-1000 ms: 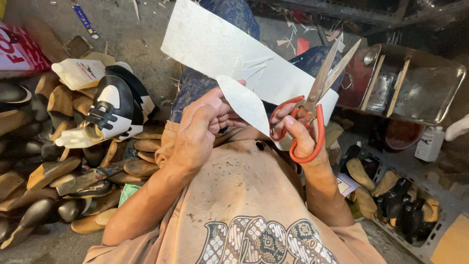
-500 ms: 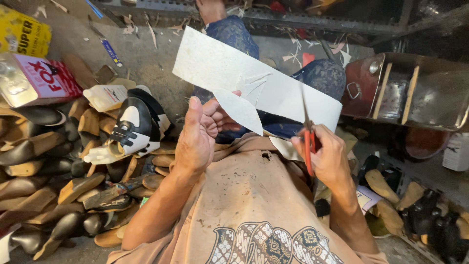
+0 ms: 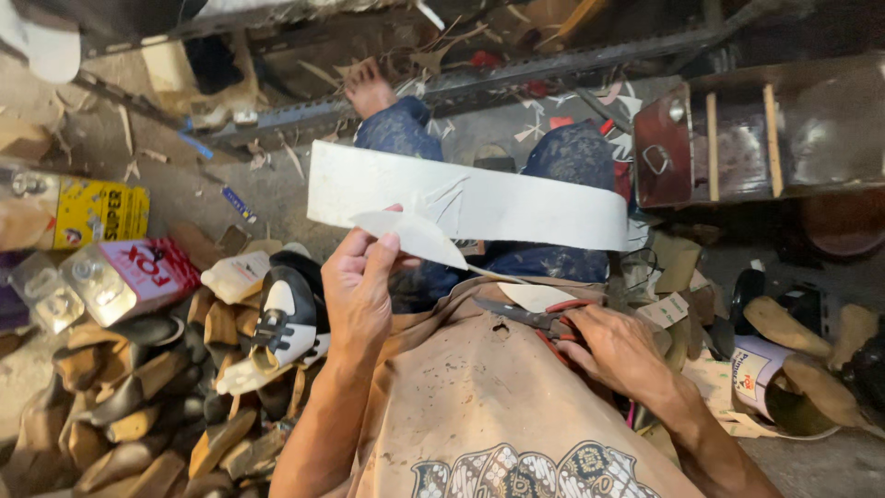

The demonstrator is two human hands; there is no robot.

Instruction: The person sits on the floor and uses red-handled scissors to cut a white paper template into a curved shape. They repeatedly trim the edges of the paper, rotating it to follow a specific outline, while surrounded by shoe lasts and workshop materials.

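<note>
Down has come the right hand (image 3: 619,349) since a moment ago: it was raised beside the white sheet with the scissors upright, and now it rests low on the lap at about four o'clock, the red-handled scissors (image 3: 539,320) lying nearly flat with their dark blades pointing toward nine o'clock. Its fingers are curled through and around the red loops, gripping the handles; the blades look closed or nearly so.

At the centre, the left hand (image 3: 359,290) is lifted, thumb and fingertips pinched on a curved, pointed flap of white sheet material (image 3: 415,235). That flap hangs from a long white strip (image 3: 479,198) stretching from ten o'clock across to two o'clock above the knees in blue patterned trousers (image 3: 572,161). A small white offcut (image 3: 535,296) lies on the lap just beside the scissor blades.

Over at eight o'clock, a heap of wooden shoe lasts (image 3: 138,406) covers the floor, with a black-and-white shoe upper (image 3: 281,323) on top of it. Toward ten o'clock sit a yellow tin (image 3: 97,212) and a red-and-white tin (image 3: 129,277). At two o'clock stands a dark red metal box (image 3: 737,138). A bare foot (image 3: 369,88) shows at twelve o'clock.
</note>
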